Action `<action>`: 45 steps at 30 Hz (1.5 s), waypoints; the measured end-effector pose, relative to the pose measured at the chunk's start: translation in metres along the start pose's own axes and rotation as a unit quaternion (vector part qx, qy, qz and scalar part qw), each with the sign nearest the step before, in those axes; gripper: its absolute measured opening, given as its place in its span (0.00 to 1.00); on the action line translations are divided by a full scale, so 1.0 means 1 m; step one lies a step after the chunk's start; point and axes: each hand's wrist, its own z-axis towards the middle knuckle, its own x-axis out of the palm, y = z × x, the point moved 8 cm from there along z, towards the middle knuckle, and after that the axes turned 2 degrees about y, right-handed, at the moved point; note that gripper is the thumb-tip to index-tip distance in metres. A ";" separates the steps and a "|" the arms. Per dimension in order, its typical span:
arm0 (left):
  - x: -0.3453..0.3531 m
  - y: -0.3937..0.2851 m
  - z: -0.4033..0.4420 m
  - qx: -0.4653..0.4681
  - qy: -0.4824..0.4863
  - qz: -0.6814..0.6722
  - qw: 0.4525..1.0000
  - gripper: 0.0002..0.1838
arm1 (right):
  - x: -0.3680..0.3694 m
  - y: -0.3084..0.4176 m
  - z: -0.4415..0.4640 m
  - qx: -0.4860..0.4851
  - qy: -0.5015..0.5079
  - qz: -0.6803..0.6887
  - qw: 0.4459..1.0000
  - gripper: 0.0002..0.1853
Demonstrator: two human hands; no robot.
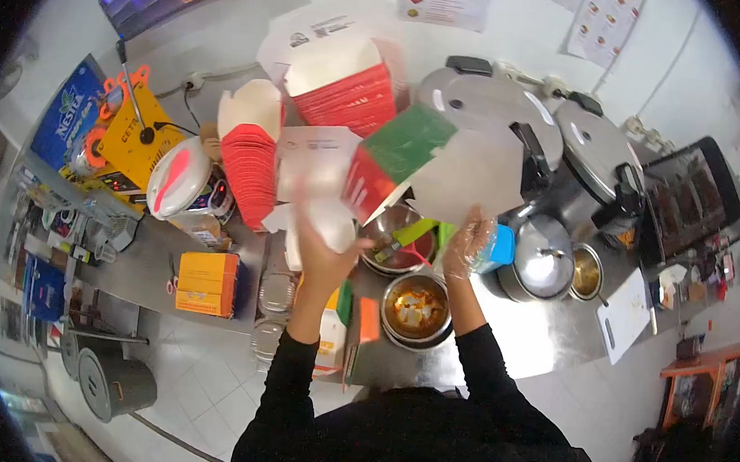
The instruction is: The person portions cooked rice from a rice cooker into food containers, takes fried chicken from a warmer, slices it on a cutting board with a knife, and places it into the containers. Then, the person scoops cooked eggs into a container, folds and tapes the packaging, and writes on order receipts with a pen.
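The right hand [469,245], in clear plastic, is clamped on the pale flap of a red-and-green carton [406,148], tilted between the stacked red cartons [248,167] and a large steel cooker [490,102]. The left hand [325,258] is blurred beside white cardboard [328,219] — whether its fingers grip anything, I cannot tell. Nearer the body, a metal bowl [413,345] of orange-brown sauce stands on the steel surface [500,334] — a lidded pot [544,260] farther right.

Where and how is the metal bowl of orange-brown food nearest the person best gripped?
Take the metal bowl by its right rim, probably from the person's right: bare counter lies there, while another bowl stands behind. Its mouth faces up, so keep it level.
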 end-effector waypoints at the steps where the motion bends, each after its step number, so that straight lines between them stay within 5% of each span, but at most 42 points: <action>1: 0.024 -0.008 -0.002 -0.013 0.097 -0.008 0.995 0.52 | -0.009 0.007 0.000 -0.034 -0.003 -0.015 0.999 0.16; 3: 0.037 -0.017 -0.005 -0.014 0.085 0.041 0.995 0.52 | -0.030 0.015 -0.003 -0.099 -0.007 -0.049 0.994 0.18; 4: 0.044 -0.021 -0.006 -0.018 0.080 0.066 0.994 0.52 | -0.049 0.000 0.001 -0.042 0.005 -0.071 0.997 0.17; 7: 0.067 -0.031 -0.015 -0.088 0.101 -0.151 0.979 0.55 | -0.080 0.021 -0.001 -0.226 0.022 -0.312 0.922 0.15; 11: 0.079 -0.026 -0.046 -0.183 0.017 -0.227 0.956 0.56 | -0.101 0.130 0.019 -0.339 0.097 -0.347 0.869 0.10; 15: 0.102 -0.026 -0.074 -0.141 0.122 -0.208 0.960 0.54 | -0.120 0.182 0.022 -0.371 0.237 -0.438 0.784 0.07; 16: 0.105 -0.043 -0.077 -0.091 0.129 -0.121 0.980 0.45 | -0.136 0.183 0.024 -0.335 0.233 -0.398 0.822 0.10; 19: 0.153 -0.024 -0.138 -0.236 0.158 -0.235 0.929 0.35 | -0.171 0.197 0.015 -0.360 0.134 -0.623 0.681 0.16; 22: 0.199 -0.032 -0.194 -0.377 0.216 -0.301 0.849 0.31 | -0.274 0.167 -0.041 -0.348 -0.002 -0.514 0.784 0.24; 23: 0.208 -0.035 -0.206 -0.372 0.223 -0.267 0.860 0.31 | -0.309 0.147 -0.073 -0.342 -0.067 -0.480 0.805 0.23; 24: 0.216 -0.040 -0.214 -0.366 0.227 -0.274 0.860 0.32 | -0.303 0.159 -0.096 -0.322 -0.082 -0.560 0.759 0.22; 27: 0.232 -0.053 -0.235 -0.333 0.253 -0.261 0.870 0.35 | -0.347 0.093 -0.131 0.054 -0.097 -0.468 0.877 0.10; 29: 0.240 -0.061 -0.249 -0.308 0.274 -0.247 0.877 0.36 | -0.386 0.015 -0.153 0.200 -0.020 -0.412 0.889 0.23; 31: 0.245 -0.069 -0.258 -0.283 0.288 -0.237 0.884 0.37 | -0.401 -0.026 -0.171 0.345 0.050 -0.302 0.887 0.26; 33: 0.240 -0.087 -0.258 -0.198 0.285 -0.217 0.912 0.37 | -0.410 -0.045 -0.175 0.381 0.087 -0.282 0.876 0.25; 36: 0.232 -0.108 -0.252 -0.087 0.299 -0.188 0.931 0.38 | -0.422 -0.075 -0.184 0.448 0.101 -0.033 0.887 0.23; 37: 0.231 -0.110 -0.250 -0.089 0.294 -0.195 0.931 0.38 | -0.421 -0.081 -0.185 0.467 0.097 0.087 0.874 0.23; 45: 0.231 -0.112 -0.246 -0.133 0.312 -0.189 0.922 0.39 | -0.425 -0.061 -0.142 0.458 0.146 0.144 0.865 0.22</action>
